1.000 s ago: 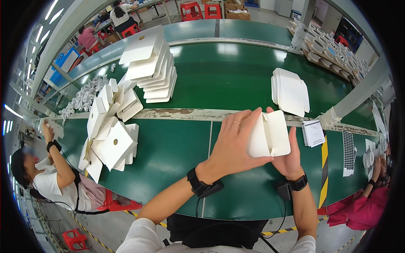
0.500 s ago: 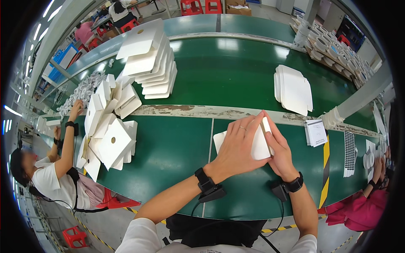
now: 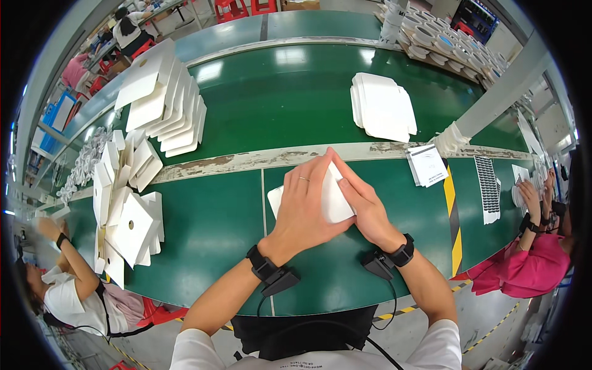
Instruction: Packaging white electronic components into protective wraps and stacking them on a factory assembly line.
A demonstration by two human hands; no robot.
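Note:
A flat white cardboard box (image 3: 336, 200) is between my two hands above the green table, just in front of me. My left hand (image 3: 299, 203) lies over its left part, fingers pointing away from me and a ring on one of them. Along the right edge, my right hand (image 3: 368, 208) presses with its fingers together. The fingertips of both hands meet at the far corner. A white cardboard corner (image 3: 275, 201) shows to the left of my left hand; whether it belongs to the same box is hidden.
Left stand a loose heap of white boxes (image 3: 135, 225) and a tall box stack (image 3: 169, 111), with white cables (image 3: 86, 163) beyond. Flat white card pieces (image 3: 383, 108) lie far right, printed leaflets (image 3: 427, 165) nearer. Co-workers sit on both sides; a post (image 3: 493, 98) rises at right.
My view has swung right, so the scene sits further left. My right fingers now lie flatter against the box edge, which stood out more plainly before. The left co-worker's arm has lowered.

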